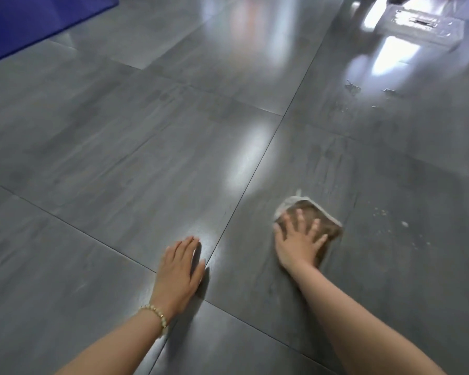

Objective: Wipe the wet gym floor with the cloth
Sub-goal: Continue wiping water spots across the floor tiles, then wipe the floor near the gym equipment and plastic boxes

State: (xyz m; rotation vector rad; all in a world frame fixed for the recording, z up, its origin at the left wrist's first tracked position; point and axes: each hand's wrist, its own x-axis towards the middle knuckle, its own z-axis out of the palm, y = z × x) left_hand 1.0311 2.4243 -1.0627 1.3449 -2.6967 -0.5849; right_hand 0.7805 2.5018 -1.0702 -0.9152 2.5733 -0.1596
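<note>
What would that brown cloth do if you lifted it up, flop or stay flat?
Probably flop: the cloth looks soft and bunched under the right hand. It may feel heavy for its size if it has soaked up water drops. It should slide easily on the shiny floor.

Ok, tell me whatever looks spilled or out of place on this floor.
Water is spilled on the grey floor. Small droplets lie to the right of the cloth pressed under the right hand, and larger splashes sit farther off, toward the top right. Nothing else looks odd.
</note>
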